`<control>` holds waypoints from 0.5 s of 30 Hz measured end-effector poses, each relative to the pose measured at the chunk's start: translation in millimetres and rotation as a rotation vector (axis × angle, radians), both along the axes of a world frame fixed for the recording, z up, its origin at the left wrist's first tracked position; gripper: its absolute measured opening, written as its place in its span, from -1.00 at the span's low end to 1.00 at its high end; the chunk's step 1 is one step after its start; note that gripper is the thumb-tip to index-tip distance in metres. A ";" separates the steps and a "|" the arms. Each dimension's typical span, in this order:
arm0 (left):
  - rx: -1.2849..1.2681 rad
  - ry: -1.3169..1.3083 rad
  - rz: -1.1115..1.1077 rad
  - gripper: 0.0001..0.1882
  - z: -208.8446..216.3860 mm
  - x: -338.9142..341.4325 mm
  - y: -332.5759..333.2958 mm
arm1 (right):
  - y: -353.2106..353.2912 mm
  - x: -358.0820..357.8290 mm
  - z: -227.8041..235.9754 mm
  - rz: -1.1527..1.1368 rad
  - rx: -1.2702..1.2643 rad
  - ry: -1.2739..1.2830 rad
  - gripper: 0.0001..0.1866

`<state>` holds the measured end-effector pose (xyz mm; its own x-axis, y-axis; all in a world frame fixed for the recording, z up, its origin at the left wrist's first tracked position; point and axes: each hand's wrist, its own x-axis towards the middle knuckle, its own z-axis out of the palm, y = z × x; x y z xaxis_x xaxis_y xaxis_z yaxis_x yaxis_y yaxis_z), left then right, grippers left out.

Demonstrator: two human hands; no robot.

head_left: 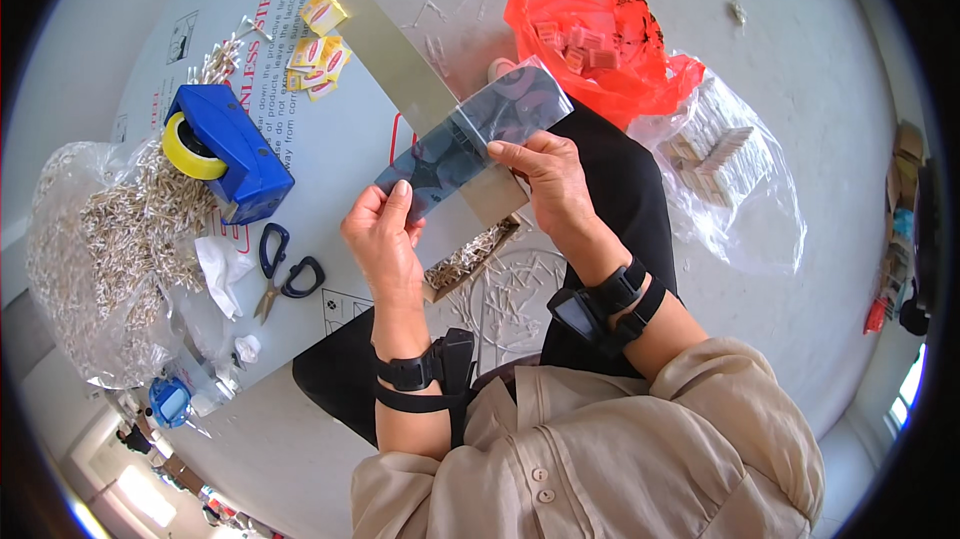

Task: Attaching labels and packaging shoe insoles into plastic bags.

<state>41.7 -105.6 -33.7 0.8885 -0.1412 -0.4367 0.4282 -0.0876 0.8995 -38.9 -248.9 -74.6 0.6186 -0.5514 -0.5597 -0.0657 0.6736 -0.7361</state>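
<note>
Plastic strip [476,139]: held between my hands.
Left hand [386,241]: I pinch its left end.
Right hand [555,181]: I pinch its near edge, thumb on top.
Scissors [273,285]: left of my grip, near blue dispenser [250,171].
Red bag [615,87]: beyond my right hand.

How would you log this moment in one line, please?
Left hand: holding clear plastic film; Right hand: holding same film; Left side: blue tape dispenser, scissors; Right side: red bag
</note>
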 end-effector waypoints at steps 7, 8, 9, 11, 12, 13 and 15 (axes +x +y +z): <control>-0.007 -0.008 0.005 -0.76 -1.4 -0.5 2.1 | -2.0 -2.3 0.7 0.059 -0.112 0.041 -0.65; -0.009 -0.012 0.000 -0.76 -1.1 -0.3 2.6 | -1.6 -2.0 0.8 0.059 -0.111 0.041 -0.65; -0.008 -0.013 0.000 -0.76 -0.5 -0.3 2.8 | -1.2 -1.4 0.7 0.050 -0.082 0.017 -0.65; -0.004 -0.025 -0.011 -0.76 0.5 -0.6 2.7 | -1.7 -0.8 -1.3 0.040 -0.053 -0.006 -0.65; -0.005 -0.024 -0.012 -0.76 -0.1 -0.1 3.3 | -2.7 -1.0 -3.9 0.027 -0.027 -0.016 -0.66; -0.016 -0.022 -0.011 -0.75 -1.3 0.9 4.6 | -4.3 -1.2 -5.5 0.014 -0.002 -0.027 -0.66; -0.025 -0.020 -0.010 -0.75 -1.3 1.2 5.7 | -8.7 -2.7 -6.8 -0.024 0.048 -0.049 -0.71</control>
<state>42.9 -99.9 -35.0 0.8955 -0.1609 -0.4151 0.4093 -0.0690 0.9098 -41.6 -257.6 -81.4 0.6324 -0.5397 -0.5557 -0.0138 0.7094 -0.7046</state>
